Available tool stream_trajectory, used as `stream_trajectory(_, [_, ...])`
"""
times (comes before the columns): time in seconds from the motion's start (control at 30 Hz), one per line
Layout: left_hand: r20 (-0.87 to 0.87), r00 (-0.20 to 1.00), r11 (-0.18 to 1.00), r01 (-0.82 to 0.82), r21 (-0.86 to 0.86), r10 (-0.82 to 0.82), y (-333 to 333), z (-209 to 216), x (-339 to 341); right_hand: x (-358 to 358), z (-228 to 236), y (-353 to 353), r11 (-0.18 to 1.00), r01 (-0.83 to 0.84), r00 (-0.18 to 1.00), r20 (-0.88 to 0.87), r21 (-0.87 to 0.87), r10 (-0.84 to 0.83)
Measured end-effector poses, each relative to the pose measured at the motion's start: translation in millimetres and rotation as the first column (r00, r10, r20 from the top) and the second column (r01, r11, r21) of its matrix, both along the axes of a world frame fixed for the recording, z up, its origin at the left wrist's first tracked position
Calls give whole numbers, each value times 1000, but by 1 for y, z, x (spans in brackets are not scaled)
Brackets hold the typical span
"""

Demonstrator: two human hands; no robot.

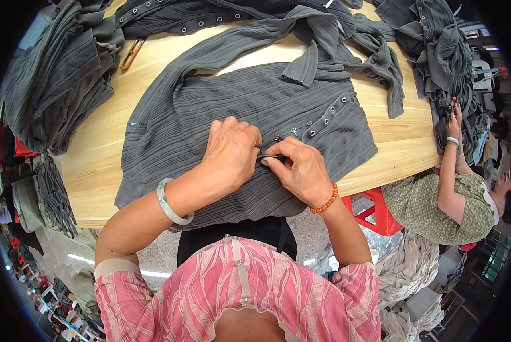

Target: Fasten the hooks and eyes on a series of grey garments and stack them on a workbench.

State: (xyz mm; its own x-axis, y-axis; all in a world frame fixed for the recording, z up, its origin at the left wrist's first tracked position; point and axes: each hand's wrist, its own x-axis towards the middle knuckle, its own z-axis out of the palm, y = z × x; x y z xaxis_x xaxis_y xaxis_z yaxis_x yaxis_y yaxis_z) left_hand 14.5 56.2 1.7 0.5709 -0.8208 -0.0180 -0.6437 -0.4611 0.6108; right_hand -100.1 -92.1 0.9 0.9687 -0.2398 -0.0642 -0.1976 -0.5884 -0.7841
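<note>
A dark grey ribbed garment [221, 108] lies spread on the table under both hands, its long sleeve stretched along the far side. A row of metal eyelets [326, 121] runs slantwise on its right part, with small metal bits on the cloth near its lower end. My left hand [231, 153] is closed, its fingertips pinching a thin dark cord [271, 155] just below that row. From the other side my right hand [300, 170] pinches the same cord between thumb and forefinger. The two hands almost touch, and the fingers partly hide the cord.
The pale wooden table [96, 171] carries a heap of grey garments [61, 85] at left, an orange-handled cutter [132, 54] beside it, and more eyelet garments [432, 45] at far right. A co-worker [438, 199] handles cloth at the right edge, near a red stool [378, 214].
</note>
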Motion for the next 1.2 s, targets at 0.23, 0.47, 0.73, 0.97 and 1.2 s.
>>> stream_trajectory(0.23, [-213,977,997,-12,73,27,-3,10,6,10,0,-3,999,16,995,-99,42,-11])
stream_trajectory(0.47, [-329,944,998,11,67,12,-3,14,14,20,5,-12,998,63,962,-268,24,-54])
stream_trajectory(0.73, [-137,990,999,-8,49,14,-4,12,6,-17,14,-23,980,38,998,-34,-193,-46])
stream_trajectory(0.97, [-25,999,999,40,-14,-41,-37,2,-2,-12,9,-23,986,73,996,-32,-149,-79])
stream_trajectory(1.2, [-333,939,986,131,102,-91,-50,8,23,7,2,-37,996,90,982,-167,-10,-90])
